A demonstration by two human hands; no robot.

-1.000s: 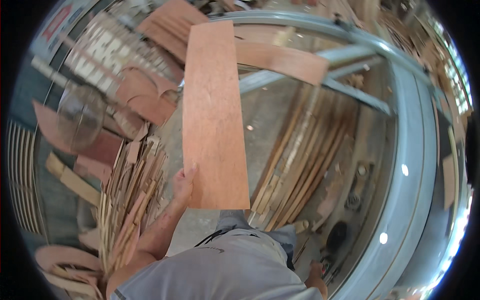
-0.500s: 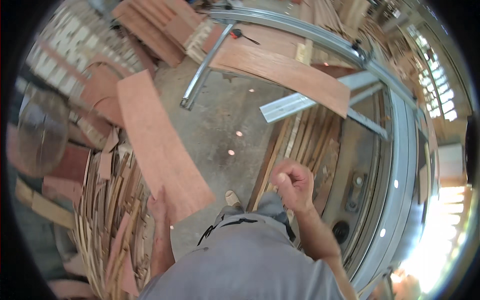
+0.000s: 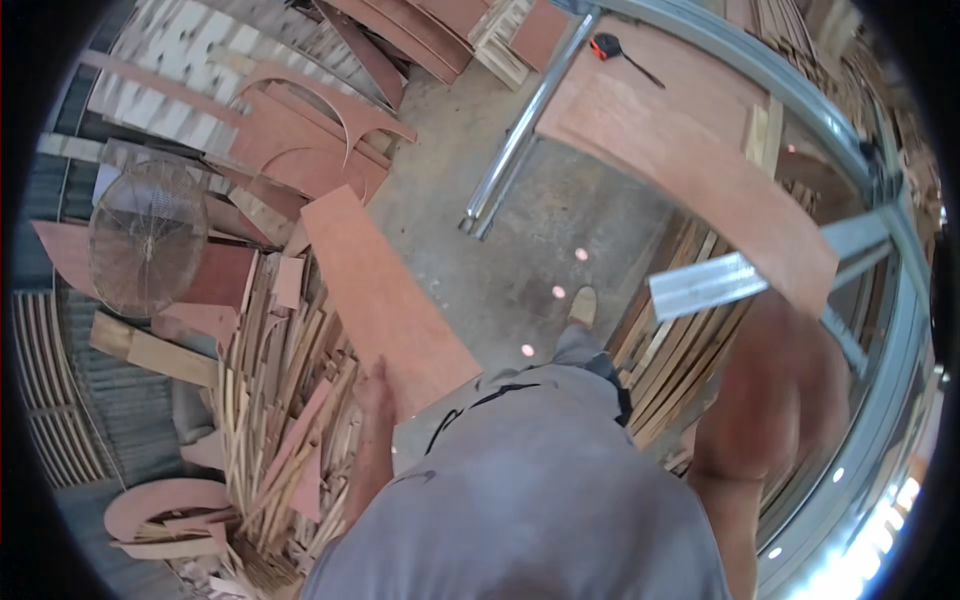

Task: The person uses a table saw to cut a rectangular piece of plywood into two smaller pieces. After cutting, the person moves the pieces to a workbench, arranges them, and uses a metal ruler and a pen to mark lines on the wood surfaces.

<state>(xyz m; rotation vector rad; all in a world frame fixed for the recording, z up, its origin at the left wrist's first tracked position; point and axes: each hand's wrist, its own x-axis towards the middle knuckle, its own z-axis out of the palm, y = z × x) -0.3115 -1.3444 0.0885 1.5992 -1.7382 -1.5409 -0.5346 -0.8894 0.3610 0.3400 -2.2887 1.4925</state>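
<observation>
My left hand (image 3: 375,398) is closed on the near left edge of a long reddish plywood board (image 3: 390,300), which slants away from me to the far left. On the right, my raised right hand (image 3: 775,400) is smeared by motion, so its fingers cannot be made out. Just beyond it lies the end of another plywood panel (image 3: 700,185), resting on a metal frame (image 3: 530,115). A black and orange tape measure (image 3: 605,46) sits at that frame's far end.
A big heap of thin wood offcuts (image 3: 285,400) lies to my left, with a round wire-caged fan (image 3: 148,240) beyond it. Cut plywood sheets (image 3: 300,140) lean farther back. Long timber strips (image 3: 680,330) rest under the frame. Concrete floor (image 3: 500,250) lies ahead.
The view has swung left, so the frame and panel now sit farther right. My right hand has risen and moved right, blurring. The plywood board stays in my left hand.
</observation>
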